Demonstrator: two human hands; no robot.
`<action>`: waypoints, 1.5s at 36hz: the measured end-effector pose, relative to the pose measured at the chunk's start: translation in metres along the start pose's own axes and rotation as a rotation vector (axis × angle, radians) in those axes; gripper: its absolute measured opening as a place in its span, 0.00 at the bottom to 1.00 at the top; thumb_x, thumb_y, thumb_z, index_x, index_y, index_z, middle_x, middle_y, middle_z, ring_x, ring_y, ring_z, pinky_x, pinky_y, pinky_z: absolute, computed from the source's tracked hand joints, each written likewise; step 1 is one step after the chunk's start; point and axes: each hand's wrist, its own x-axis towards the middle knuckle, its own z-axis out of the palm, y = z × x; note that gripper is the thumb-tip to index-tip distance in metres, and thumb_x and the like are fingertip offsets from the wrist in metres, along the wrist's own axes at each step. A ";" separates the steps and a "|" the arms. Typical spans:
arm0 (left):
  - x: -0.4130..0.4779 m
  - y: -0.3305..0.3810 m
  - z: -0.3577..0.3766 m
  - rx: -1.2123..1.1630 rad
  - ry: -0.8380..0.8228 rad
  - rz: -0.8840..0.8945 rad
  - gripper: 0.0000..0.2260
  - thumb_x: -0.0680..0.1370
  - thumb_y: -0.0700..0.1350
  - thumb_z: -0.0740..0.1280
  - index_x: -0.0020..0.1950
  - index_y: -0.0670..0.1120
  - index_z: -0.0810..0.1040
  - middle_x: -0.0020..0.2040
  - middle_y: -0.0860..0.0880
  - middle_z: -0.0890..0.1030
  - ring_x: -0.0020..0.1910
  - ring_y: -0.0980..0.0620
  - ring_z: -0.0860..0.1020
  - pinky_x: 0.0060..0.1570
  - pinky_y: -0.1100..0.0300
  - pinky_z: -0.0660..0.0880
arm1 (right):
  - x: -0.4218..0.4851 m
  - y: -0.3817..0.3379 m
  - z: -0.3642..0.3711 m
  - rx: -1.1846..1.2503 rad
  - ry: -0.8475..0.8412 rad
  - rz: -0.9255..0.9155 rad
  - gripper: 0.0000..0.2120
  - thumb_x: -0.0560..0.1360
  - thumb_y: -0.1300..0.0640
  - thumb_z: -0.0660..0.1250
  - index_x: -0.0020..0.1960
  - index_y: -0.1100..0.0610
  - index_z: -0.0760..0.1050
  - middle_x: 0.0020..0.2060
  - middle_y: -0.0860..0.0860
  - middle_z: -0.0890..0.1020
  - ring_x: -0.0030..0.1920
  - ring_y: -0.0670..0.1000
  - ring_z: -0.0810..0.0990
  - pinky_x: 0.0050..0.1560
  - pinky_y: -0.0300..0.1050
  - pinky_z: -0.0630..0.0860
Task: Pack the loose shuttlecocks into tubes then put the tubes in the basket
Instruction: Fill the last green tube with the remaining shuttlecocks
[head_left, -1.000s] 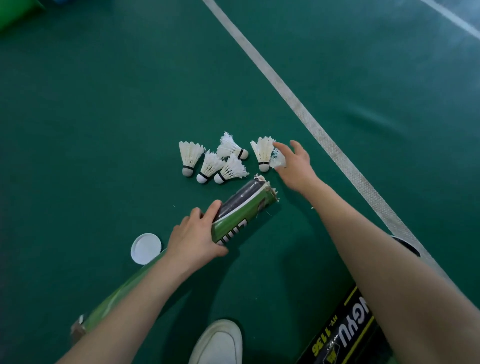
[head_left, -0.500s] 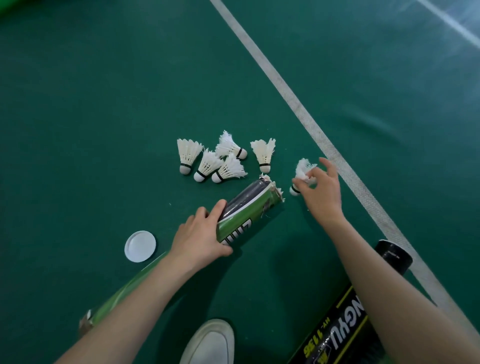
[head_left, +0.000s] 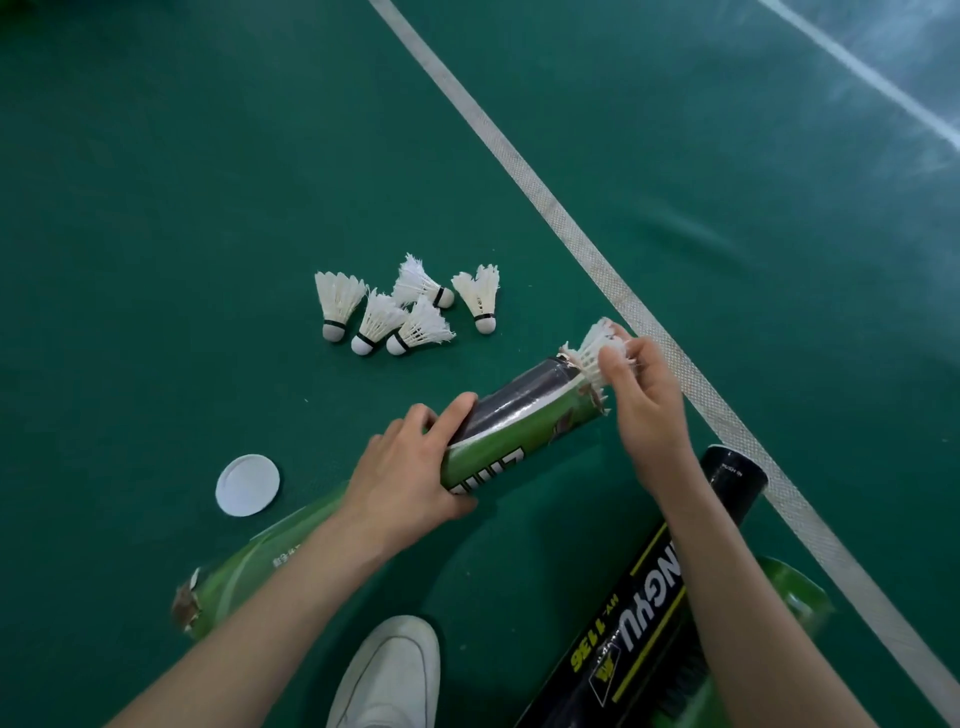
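Green court floor (head_left: 156, 182) all round, with a white line (head_left: 524, 171) slanting from far centre to near right. The person crouches over it, one white shoe (head_left: 389, 675) showing at the near edge.

A second ago the right hand (head_left: 644, 400) was out at the right end of the scattered pile, lifting one off the floor. Now it has brought that shuttlecock (head_left: 597, 348) to the mouth of the green tube (head_left: 519, 415) and pinches it by the feathers. So the pick is done and the feed-in is starting, I'd say. Five loose ones (head_left: 400, 312) remain on the floor, just beyond the tube.

The left hand (head_left: 410, 467) is wrapped round the tube's middle, holding it steady. The tube lies low, its long axis running from near left to far right, with the torn open mouth at the far right end. The shuttlecock lines up with that axis: its feathers fan away to the far right. The cork is hidden, by the fingers or already inside the rim, so it looks to be going in cork first.

A white cap (head_left: 248, 485) lies left of the left hand. A black tube (head_left: 660, 597) lies under the right forearm, near right. I see no basket I could swear to.
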 end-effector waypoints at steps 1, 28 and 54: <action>-0.001 0.001 0.000 -0.006 0.004 0.003 0.43 0.67 0.59 0.73 0.74 0.62 0.49 0.56 0.54 0.67 0.55 0.51 0.70 0.53 0.58 0.67 | -0.003 -0.001 0.000 -0.006 -0.038 -0.012 0.04 0.81 0.57 0.59 0.49 0.53 0.72 0.62 0.46 0.77 0.51 0.49 0.79 0.53 0.45 0.76; 0.014 -0.033 -0.007 -0.021 0.013 -0.235 0.44 0.66 0.59 0.73 0.75 0.60 0.49 0.55 0.50 0.68 0.55 0.48 0.71 0.52 0.52 0.72 | 0.028 0.006 0.051 -0.050 -0.155 0.219 0.20 0.82 0.43 0.51 0.68 0.48 0.71 0.65 0.42 0.73 0.66 0.44 0.71 0.72 0.51 0.64; 0.017 -0.066 -0.011 -0.010 -0.055 -0.312 0.46 0.67 0.59 0.73 0.75 0.58 0.47 0.58 0.48 0.68 0.56 0.47 0.71 0.53 0.52 0.73 | 0.087 0.029 0.071 -0.692 -0.094 0.021 0.14 0.78 0.54 0.65 0.59 0.62 0.74 0.71 0.54 0.63 0.67 0.52 0.66 0.63 0.38 0.63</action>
